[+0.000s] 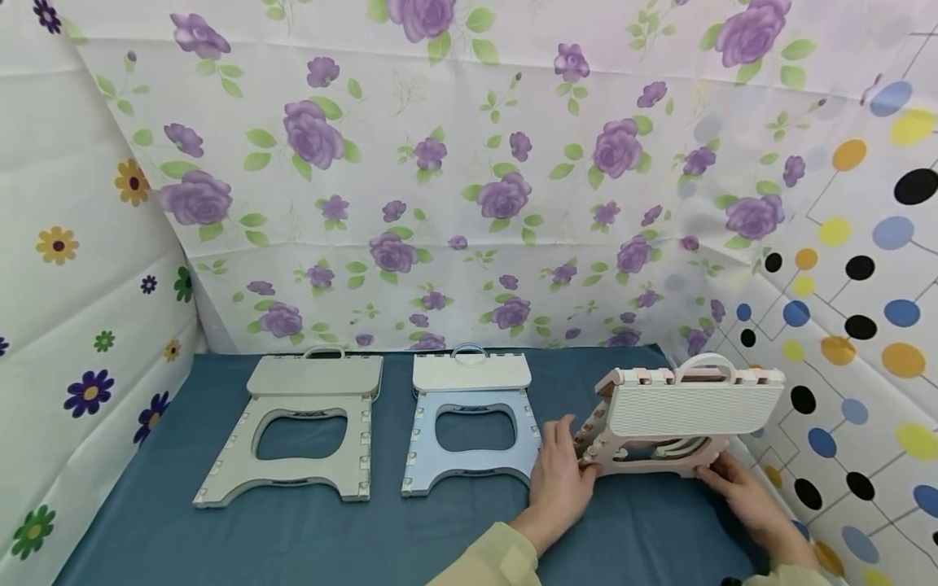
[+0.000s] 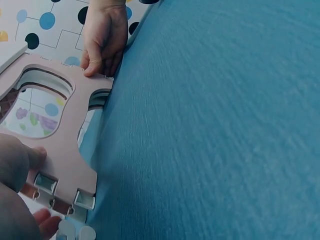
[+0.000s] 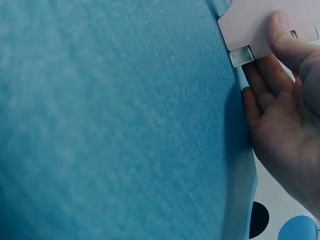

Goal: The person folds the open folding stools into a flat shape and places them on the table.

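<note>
A pink and white folding stool stands partly unfolded at the right of the table, its white ridged top panel tipped toward me and its handle loop upward. My left hand grips its left leg edge; in the left wrist view the thumb lies on the pink leg panel, with fingertips beyond the hinged edge. At the lower right corner my right hand holds the other leg. In the right wrist view that thumb presses the pink face while the other fingers reach behind it.
A grey-green folding stool lies flat at the left of the blue-covered table. Between it and my left hand lies a blue and white folding stool, also flat. Patterned cloth hangs behind and on both sides.
</note>
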A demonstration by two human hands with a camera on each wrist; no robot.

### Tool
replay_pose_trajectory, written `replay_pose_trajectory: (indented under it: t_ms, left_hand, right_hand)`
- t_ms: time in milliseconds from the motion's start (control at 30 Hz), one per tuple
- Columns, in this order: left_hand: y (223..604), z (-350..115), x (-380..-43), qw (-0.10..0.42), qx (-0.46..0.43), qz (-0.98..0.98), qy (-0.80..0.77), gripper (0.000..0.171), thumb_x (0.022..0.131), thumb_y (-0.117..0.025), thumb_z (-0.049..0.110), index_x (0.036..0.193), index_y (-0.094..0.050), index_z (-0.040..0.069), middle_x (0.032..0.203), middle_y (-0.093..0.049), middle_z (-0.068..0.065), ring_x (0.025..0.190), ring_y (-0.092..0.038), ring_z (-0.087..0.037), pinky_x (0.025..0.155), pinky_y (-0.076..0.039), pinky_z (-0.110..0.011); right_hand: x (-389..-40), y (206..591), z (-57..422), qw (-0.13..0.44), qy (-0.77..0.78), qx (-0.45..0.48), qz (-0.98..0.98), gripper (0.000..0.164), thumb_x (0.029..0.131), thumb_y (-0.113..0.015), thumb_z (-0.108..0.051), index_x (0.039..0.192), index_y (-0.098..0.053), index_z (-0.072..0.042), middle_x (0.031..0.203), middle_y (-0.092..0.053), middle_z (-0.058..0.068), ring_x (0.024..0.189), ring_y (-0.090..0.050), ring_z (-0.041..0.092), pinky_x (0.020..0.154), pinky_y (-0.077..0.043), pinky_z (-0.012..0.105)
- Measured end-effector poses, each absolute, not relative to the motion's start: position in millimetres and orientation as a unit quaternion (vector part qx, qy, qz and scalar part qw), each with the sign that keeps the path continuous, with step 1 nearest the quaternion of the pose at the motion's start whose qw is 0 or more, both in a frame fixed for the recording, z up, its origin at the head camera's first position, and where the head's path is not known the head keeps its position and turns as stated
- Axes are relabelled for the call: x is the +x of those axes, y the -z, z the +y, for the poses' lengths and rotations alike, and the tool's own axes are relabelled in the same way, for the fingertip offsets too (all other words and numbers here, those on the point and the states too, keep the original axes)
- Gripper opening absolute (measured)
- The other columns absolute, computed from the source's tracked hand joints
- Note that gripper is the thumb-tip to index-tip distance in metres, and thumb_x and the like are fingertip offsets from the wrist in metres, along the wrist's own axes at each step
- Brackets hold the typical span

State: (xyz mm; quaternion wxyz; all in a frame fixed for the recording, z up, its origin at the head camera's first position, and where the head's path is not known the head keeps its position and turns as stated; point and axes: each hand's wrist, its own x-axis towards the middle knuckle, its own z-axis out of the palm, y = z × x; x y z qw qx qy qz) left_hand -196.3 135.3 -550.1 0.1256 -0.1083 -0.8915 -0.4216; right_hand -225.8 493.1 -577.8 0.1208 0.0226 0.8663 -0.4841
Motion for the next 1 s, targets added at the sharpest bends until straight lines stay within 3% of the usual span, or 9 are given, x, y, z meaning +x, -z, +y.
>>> replay_pose_trajectory:
  t_ms: [100, 133, 233, 333, 467, 633, 700, 767, 1000]
  left_hand:
    - [551.3, 132.8, -196.7, 0.135, -0.129, -0.893, 0.409, 0.053, 0.098, -0.083, 0.031, 0.142, -0.062, 0.013, 0.137, -0.055, -0.006, 0.111, -0.061, -0.016, 0.090, -0.056, -0.033]
    - [551.6, 132.0, -196.6, 0.133, -0.135, -0.892, 0.410, 0.047, 0.098, -0.083, 0.031, 0.138, -0.065, 0.014, 0.134, -0.058, -0.005, 0.111, -0.062, -0.015, 0.091, -0.056, -0.033]
    - [551.1, 130.9, -196.2, 0.109, -0.144, -0.889, 0.420, 0.039, 0.099, -0.082, 0.028, 0.133, -0.067, 0.016, 0.120, -0.069, 0.001, 0.103, -0.066, -0.010, 0.084, -0.057, -0.030]
    - [549.4, 129.9, -197.4, 0.090, -0.146, -0.887, 0.428, 0.037, 0.099, -0.082, 0.027, 0.131, -0.067, 0.017, 0.110, -0.072, 0.004, 0.093, -0.068, -0.006, 0.076, -0.056, -0.027]
    - [547.5, 128.2, -199.5, 0.083, -0.149, -0.886, 0.431, 0.034, 0.098, -0.083, 0.025, 0.128, -0.069, 0.016, 0.107, -0.074, 0.003, 0.088, -0.067, -0.004, 0.071, -0.055, -0.025]
    - [547.6, 125.9, -200.6, 0.079, -0.149, -0.882, 0.440, 0.029, 0.098, -0.082, 0.024, 0.124, -0.073, 0.017, 0.104, -0.075, 0.004, 0.083, -0.066, -0.002, 0.068, -0.054, -0.023]
    - [547.8, 125.0, -201.1, 0.080, -0.150, -0.880, 0.443, 0.028, 0.098, -0.082, 0.025, 0.123, -0.073, 0.017, 0.103, -0.076, 0.004, 0.081, -0.065, -0.001, 0.068, -0.053, -0.022]
    - [547.8, 123.9, -201.8, 0.081, -0.153, -0.878, 0.446, 0.028, 0.098, -0.081, 0.026, 0.123, -0.073, 0.017, 0.103, -0.077, 0.004, 0.081, -0.066, -0.001, 0.067, -0.053, -0.021]
    - [546.5, 120.3, -201.5, 0.067, -0.157, -0.872, 0.458, 0.030, 0.097, -0.081, 0.026, 0.125, -0.074, 0.017, 0.103, -0.077, 0.004, 0.079, -0.063, 0.002, 0.065, -0.051, -0.020]
  right_hand:
    - [-226.4, 576.6, 493.8, 0.110, 0.468, 0.024, 0.877, 0.082, 0.114, -0.054, -0.041, 0.167, -0.015, 0.008, 0.163, -0.032, 0.038, 0.135, -0.052, 0.027, 0.090, -0.050, 0.022]
    - [-226.2, 575.7, 493.6, 0.103, 0.463, 0.025, 0.880, 0.081, 0.114, -0.055, -0.041, 0.167, -0.017, 0.007, 0.161, -0.035, 0.037, 0.130, -0.055, 0.021, 0.090, -0.051, 0.022]
    - [-223.8, 572.0, 492.1, 0.085, 0.457, 0.022, 0.885, 0.079, 0.113, -0.056, -0.040, 0.165, -0.022, 0.008, 0.157, -0.041, 0.037, 0.113, -0.050, -0.003, 0.088, -0.052, 0.022]
    - [-223.4, 569.6, 492.2, 0.079, 0.462, 0.018, 0.883, 0.077, 0.113, -0.057, -0.039, 0.164, -0.024, 0.009, 0.156, -0.041, 0.037, 0.110, -0.050, -0.007, 0.087, -0.052, 0.021]
    - [-224.5, 570.3, 492.1, 0.079, 0.471, 0.019, 0.879, 0.074, 0.114, -0.056, -0.036, 0.164, -0.024, 0.009, 0.157, -0.040, 0.037, 0.115, -0.054, 0.000, 0.088, -0.051, 0.020]
    - [-226.1, 572.3, 490.9, 0.089, 0.465, 0.027, 0.880, 0.074, 0.115, -0.053, -0.037, 0.165, -0.021, 0.008, 0.160, -0.037, 0.037, 0.136, -0.052, 0.036, 0.091, -0.052, 0.024]
    - [-226.6, 572.3, 490.5, 0.092, 0.464, 0.030, 0.880, 0.076, 0.115, -0.052, -0.039, 0.165, -0.020, 0.009, 0.160, -0.036, 0.038, 0.139, -0.047, 0.043, 0.092, -0.051, 0.026]
    - [-226.6, 572.1, 490.5, 0.092, 0.465, 0.033, 0.880, 0.076, 0.114, -0.054, -0.040, 0.165, -0.022, 0.008, 0.159, -0.038, 0.037, 0.137, -0.050, 0.041, 0.091, -0.052, 0.026]
    - [-223.8, 574.9, 494.2, 0.087, 0.479, 0.030, 0.873, 0.067, 0.112, -0.061, -0.032, 0.158, -0.033, 0.008, 0.144, -0.054, 0.027, 0.110, -0.060, 0.010, 0.087, -0.054, 0.027]
